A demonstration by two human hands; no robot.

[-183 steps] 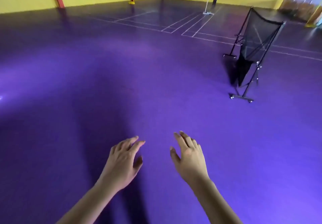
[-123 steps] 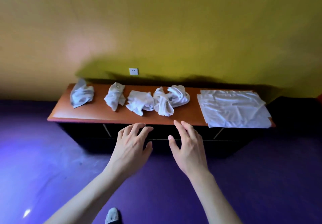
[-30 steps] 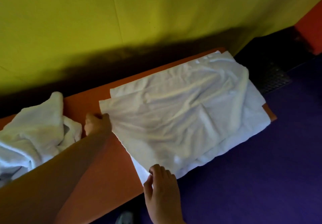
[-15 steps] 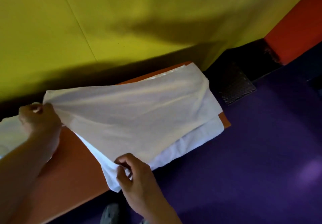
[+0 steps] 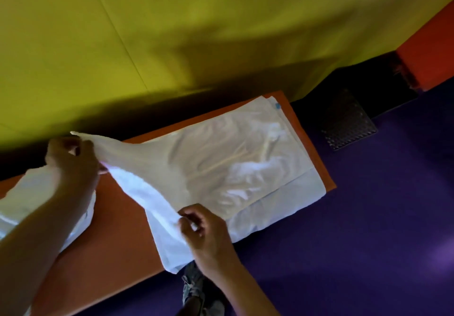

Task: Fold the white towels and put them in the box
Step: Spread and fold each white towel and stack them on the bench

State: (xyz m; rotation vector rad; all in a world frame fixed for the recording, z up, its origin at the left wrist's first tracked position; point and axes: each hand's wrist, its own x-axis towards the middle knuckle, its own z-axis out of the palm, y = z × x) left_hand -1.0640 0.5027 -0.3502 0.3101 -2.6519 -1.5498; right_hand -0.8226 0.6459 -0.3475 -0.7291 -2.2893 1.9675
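Both hands, left hand and right hand, pinch corners of thin white cloth towel over orange tabletop, mid-frame. Advise: keep edge taut, carry rightward evenly.

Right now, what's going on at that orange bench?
A person is lifting the top white towel off a flat stack at the end of the orange bench. The left hand grips its far corner, the right hand pinches the near edge. Another crumpled towel lies further left. No box is visible.
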